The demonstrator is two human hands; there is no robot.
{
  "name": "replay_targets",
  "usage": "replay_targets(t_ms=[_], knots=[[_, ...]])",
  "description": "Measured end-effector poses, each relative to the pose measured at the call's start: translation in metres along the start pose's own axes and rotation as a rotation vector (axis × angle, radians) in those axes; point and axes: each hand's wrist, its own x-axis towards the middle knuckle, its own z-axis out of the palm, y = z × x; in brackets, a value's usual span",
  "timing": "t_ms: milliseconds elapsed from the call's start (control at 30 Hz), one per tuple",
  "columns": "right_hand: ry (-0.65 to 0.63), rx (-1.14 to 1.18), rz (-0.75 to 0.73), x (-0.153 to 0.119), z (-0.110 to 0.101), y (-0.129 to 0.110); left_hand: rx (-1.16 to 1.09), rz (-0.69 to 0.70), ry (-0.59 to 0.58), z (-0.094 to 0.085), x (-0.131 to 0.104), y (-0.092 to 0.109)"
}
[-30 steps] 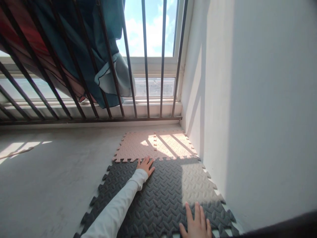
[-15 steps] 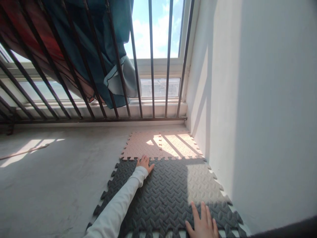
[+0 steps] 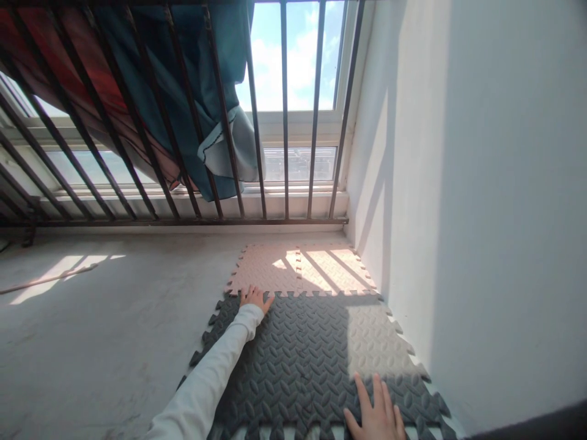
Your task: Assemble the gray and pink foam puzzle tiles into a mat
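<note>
Dark grey foam mats (image 3: 302,354) with a raised tread pattern and toothed edges lie on the floor. Beyond them, two pink foam mats (image 3: 266,266) meet their far edge. My left hand (image 3: 255,297), in a white sleeve, rests with fingers spread over the seam between grey and pink, near the left side. At the bottom, my right hand (image 3: 376,409) lies on the near part of the grey mats with its fingers apart. Neither hand holds anything.
A white wall (image 3: 495,214) runs along the right side. Dark metal railing bars (image 3: 285,122) stand ahead, before a window and hanging blue and red cloth (image 3: 183,79). On the concrete floor (image 3: 101,342) at left lies a thin stick (image 3: 50,279).
My left hand has slid a little to the left along the seam. My right hand has stayed in place. The view has shifted slightly.
</note>
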Motion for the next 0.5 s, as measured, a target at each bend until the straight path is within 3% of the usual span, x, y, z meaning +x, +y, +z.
replay_targets(t_ms=[133,500], knots=[[0.003,0.011,0.001,0.001,0.004,0.0,0.033,-0.109,0.027,-0.001,0.0,-0.014],[0.005,0.038,-0.059,0.001,0.005,0.011,0.014,-0.001,-0.152,0.008,0.007,-0.047]])
